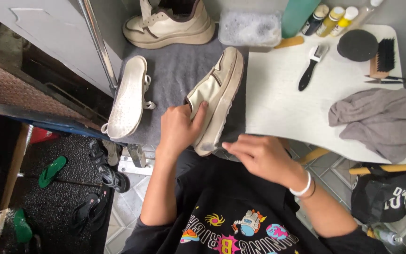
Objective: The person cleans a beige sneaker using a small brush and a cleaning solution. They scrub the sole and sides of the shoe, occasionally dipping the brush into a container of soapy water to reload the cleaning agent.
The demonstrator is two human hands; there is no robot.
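Note:
A cream sneaker lies on its side on a grey towel, sole edge facing right. My left hand grips its heel and upper, thumb pressed on the side panel. My right hand is at the heel end of the sole, fingers pinched together on something small that I cannot make out. A white insole with laces rests to the left on the towel. The second cream sneaker stands upright at the back.
A white table on the right carries a grey cloth, a black-handled brush, a wooden brush, a black round pad and bottles. A tub of foamy water sits behind. Sandals lie on the floor at left.

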